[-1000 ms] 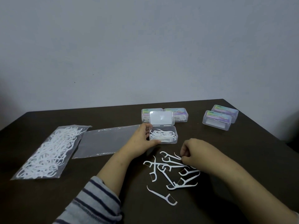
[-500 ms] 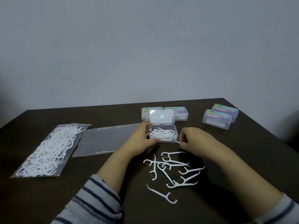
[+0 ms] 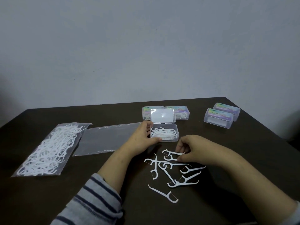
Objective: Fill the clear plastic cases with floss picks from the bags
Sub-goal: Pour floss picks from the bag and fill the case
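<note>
Dark brown wood-look worktop carries everything, with a plain grey wall behind its far edge. Near the middle, an open clear case lies with its lid standing up at the back, and a small heap of white floss picks sits inside it. The left hand grips the case's left end, thumb along the near wall and fingers curled at the far corner.

Just toward the near edge from the case, loose floss picks lie scattered flat on the worktop, several crossing one another, one lying apart closest to the near edge. The right hand hovers over the far side of this scatter, its fingers curled and pinching the handle of one floss pick (whether that pick is lifted or touches the worktop I cannot tell).

Toward the left edge lies a full bag packed with white picks, and just beside it, between it and the case, a flat empty bag. Behind the open case two closed cases stand side by side near the far edge. Two more closed cases sit near the far right corner, touching each other.
</note>
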